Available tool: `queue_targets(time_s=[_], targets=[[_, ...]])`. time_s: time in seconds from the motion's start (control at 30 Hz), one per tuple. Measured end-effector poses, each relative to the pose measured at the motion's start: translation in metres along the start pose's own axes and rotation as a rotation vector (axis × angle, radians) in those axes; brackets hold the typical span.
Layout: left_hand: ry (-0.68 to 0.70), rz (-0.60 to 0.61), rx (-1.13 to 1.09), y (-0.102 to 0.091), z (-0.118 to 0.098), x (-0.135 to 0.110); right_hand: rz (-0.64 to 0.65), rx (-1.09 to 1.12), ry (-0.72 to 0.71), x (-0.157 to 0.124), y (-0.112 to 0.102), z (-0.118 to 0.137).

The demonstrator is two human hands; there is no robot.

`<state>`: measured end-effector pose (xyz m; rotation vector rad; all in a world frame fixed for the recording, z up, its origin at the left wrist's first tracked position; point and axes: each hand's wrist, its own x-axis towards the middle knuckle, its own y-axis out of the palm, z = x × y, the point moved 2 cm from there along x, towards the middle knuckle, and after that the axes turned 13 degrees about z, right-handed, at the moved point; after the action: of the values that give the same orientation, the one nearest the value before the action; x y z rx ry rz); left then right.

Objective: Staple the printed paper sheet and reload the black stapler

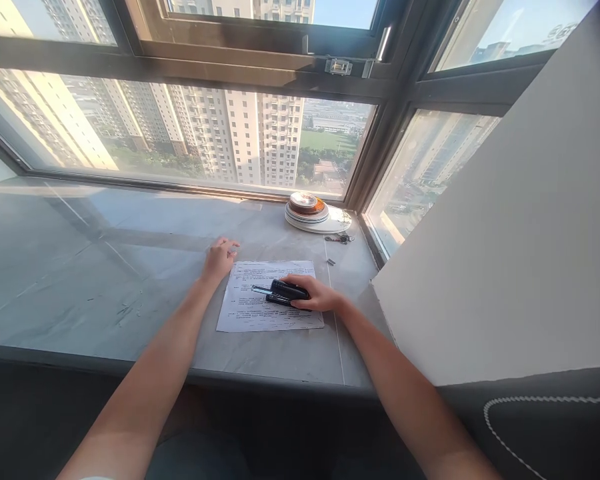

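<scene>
My right hand (316, 293) is wrapped round a black stapler (286, 291) over the printed sheet of paper (250, 320). The stapler's jaws are apart, and a metal strip juts out of it to the left. Whether the stapler rests on the paper I cannot tell. By the sheet's far left corner is my left hand (221, 259), its fingers apart and nothing seen in them. A small strip of staples (331, 262) lies on the stone sill to the right of the paper.
Stacked plates (307, 212) stand in the window corner, with a bunch of keys (341, 238) in front. Small thin bits (125, 310) are scattered at left on the windowsill (55, 267). A white wall panel (505, 233) bounds the right side.
</scene>
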<state>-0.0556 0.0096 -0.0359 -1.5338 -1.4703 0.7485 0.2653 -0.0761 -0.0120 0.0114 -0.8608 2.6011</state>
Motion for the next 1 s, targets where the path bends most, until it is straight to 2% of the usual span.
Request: queue_targets(time_s=[0.1, 0.2, 0.37, 0.43, 0.5, 0.6, 0.67, 0.8, 1.0], targets=[[-0.084, -0.066, 0.062, -0.001, 0.001, -0.001, -0.023, -0.004, 0.005, 0.001, 0.001, 0.002], [-0.104, -0.044, 0.11, 0.003, 0.006, 0.001, -0.053, 0.025, 0.003, 0.001, 0.0, 0.005], [-0.069, -0.055, 0.055, 0.004, 0.005, 0.003, -0.281, 0.029, 0.069, -0.004, -0.009, 0.001], [0.02, -0.078, -0.007, 0.001, -0.006, 0.001, -0.329, -0.026, 0.115, -0.006, -0.011, -0.003], [0.223, -0.044, -0.062, 0.0, -0.025, -0.004, -0.334, -0.088, 0.145, -0.007, -0.013, -0.007], [0.546, 0.089, -0.113, 0.003, -0.057, -0.017, -0.322, -0.156, 0.156, -0.006, -0.013, -0.011], [0.668, 0.193, -0.117, 0.008, -0.073, -0.026, -0.321, -0.177, 0.16, -0.006, -0.013, -0.013], [0.727, 0.337, -0.084, 0.015, -0.084, -0.033, -0.311, -0.192, 0.166, -0.005, -0.012, -0.015], [0.705, 0.294, -0.028, 0.018, -0.08, -0.03, -0.311, -0.191, 0.152, -0.004, -0.011, -0.014]])
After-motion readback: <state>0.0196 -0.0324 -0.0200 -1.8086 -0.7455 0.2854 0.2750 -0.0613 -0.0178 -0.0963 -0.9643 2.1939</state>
